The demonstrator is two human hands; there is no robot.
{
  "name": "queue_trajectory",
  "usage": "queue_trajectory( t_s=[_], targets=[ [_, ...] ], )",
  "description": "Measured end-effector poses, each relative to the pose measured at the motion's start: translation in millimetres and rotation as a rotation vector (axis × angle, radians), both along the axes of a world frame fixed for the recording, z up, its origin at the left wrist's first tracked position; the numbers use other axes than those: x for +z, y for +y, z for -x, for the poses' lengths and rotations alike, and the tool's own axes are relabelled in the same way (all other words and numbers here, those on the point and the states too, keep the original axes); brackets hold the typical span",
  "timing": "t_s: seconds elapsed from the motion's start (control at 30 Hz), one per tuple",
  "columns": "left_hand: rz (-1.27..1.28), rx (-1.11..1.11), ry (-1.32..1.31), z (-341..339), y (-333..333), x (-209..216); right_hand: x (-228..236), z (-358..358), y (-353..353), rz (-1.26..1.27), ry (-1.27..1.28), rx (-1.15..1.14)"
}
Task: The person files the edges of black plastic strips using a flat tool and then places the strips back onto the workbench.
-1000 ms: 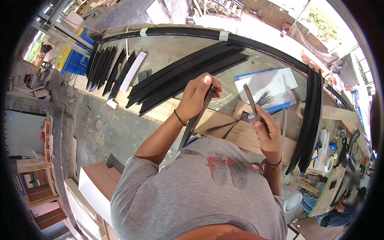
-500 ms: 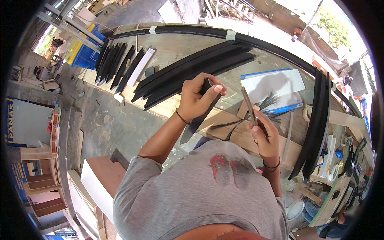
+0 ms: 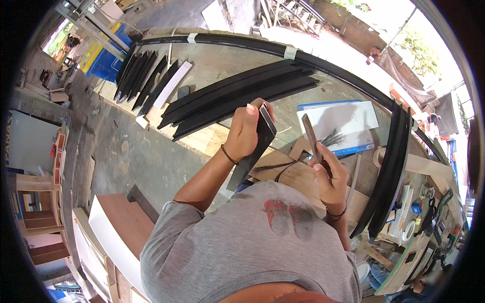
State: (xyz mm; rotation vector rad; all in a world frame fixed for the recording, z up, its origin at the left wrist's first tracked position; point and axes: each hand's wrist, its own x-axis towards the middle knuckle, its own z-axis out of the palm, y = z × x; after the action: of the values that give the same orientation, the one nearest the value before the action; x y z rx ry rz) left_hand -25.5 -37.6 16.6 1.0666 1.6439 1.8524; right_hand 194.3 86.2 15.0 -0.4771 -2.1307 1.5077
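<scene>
My left hand [image 3: 242, 134] is wrapped round a black profile piece [image 3: 259, 143], thumb on its near-left face. The profile slants down toward my shirt, and its pale-edged cut end points up and away. To the right of it, my right hand [image 3: 331, 174] grips a narrow, flat brown bar, like a flat file [image 3: 308, 129], by its lower end. The bar's free end sticks up, apart from the profile. Beyond the left hand lie several long black profiles [image 3: 237, 93] on the workbench [image 3: 212, 58].
Shorter black profiles [image 3: 141, 76] and a white strip [image 3: 172, 85] lie at the bench's left. A white sheet on a blue folder [image 3: 348, 113] and black bristle-like strands [image 3: 332, 137] sit beyond my right hand. More black profiles [image 3: 386, 171] stand at the right. A wooden box [image 3: 121, 219] is lower left.
My left hand has turned the black profile, so its cut end shows more and the thumb lies along its side. My right hand with the file has shifted slightly left and down.
</scene>
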Motion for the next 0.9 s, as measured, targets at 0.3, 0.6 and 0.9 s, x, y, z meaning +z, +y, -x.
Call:
queue_trajectory(
  t_s=[0.3,0.6,0.9],
  targets=[
    [-0.059,0.107,-0.001,-4,1,7,-11,24,-17,-0.064,-0.025,0.026],
    [-0.233,0.125,0.013,-14,12,16,8,41,-28,-0.204,0.118,0.123],
    [-0.273,0.141,0.104,-16,17,8,21,49,-23,0.133,0.118,0.146]
  ],
)
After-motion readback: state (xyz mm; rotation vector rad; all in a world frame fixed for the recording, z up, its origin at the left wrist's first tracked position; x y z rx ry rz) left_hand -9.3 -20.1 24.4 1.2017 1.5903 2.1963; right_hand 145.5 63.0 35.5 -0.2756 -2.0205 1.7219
